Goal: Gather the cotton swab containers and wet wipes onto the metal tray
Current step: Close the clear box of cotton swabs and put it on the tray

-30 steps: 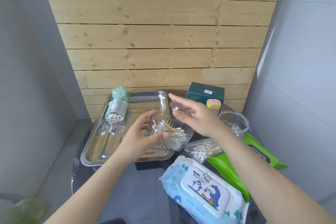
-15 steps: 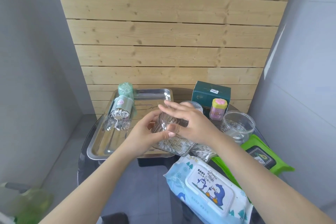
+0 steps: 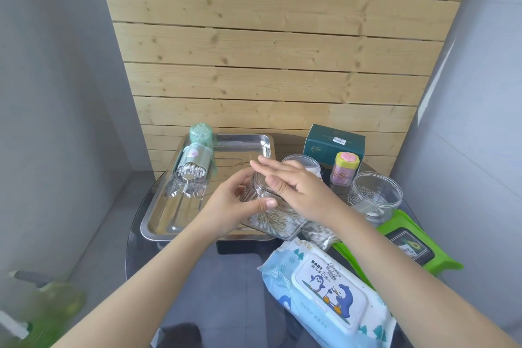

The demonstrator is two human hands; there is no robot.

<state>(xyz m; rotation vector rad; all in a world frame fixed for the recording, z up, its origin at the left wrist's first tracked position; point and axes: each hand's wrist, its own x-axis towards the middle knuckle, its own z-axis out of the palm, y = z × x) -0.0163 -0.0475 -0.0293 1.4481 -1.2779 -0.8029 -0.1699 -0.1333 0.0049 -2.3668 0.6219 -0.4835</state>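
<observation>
The metal tray lies on the left of the round table. A green-lidded swab container lies on its far left part. At the tray's near right corner, my left hand grips a clear box of cotton swabs from the left. My right hand lies palm down over the box's clear top, fingers stretched, thumb against it. A blue wet wipes pack lies near me. A green wet wipes pack is to the right, and a bag of swabs is partly hidden under my right wrist.
Right of the tray stand a clear round jar, a second clear jar behind my right hand, a small pink and yellow jar and a dark green carton. The wooden slat wall is close behind. A blurred green object sits low left.
My right hand came down from above the open swab box and now lies flat over its top. The left hand keeps its grip. The view has shifted slightly.
</observation>
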